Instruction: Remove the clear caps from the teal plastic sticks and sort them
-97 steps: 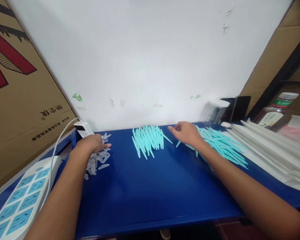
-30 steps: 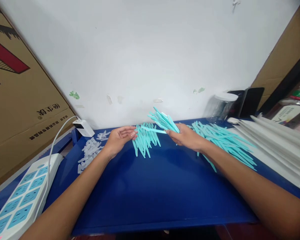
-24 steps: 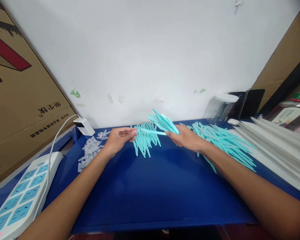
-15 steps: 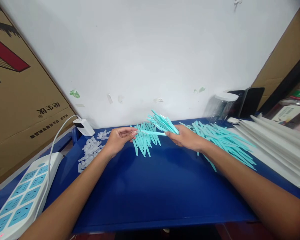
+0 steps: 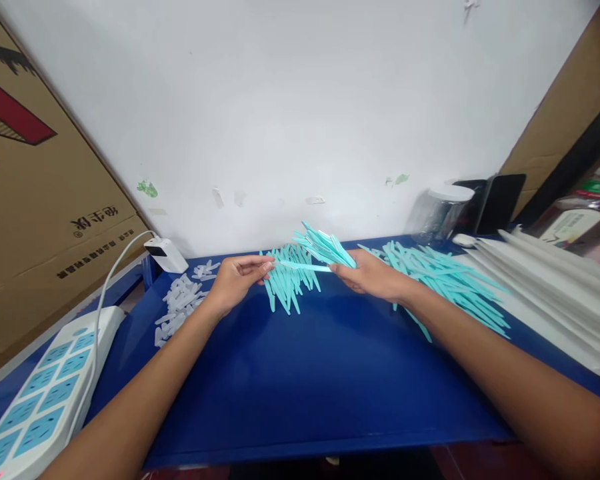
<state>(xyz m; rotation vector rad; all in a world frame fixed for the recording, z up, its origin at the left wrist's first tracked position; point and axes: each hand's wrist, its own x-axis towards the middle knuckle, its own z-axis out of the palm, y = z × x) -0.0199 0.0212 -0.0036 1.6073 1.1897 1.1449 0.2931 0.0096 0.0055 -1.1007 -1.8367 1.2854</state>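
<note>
In my right hand is a bundle of slim turquoise eyebrow razors, fanned out toward the wall. One razor stands apart from that bundle, held by my right thumb and pointing left. My left hand is pinched at this razor's far end, on what looks like a small clear cap, partly hidden by the fingers. Under and behind the two hands lies a pile of razors. A larger razor pile is right of my right hand. Translucent caps lie heaped beyond my left forearm.
The blue table meets a white wall. At left are a white power strip, a plugged-in white charger and a large carton. On the right stand a lidded clear jar, a stack of white sheets and a bottle.
Both hands stay almost in the same place, with the single razor still between them. The whole view has shifted very slightly.
</note>
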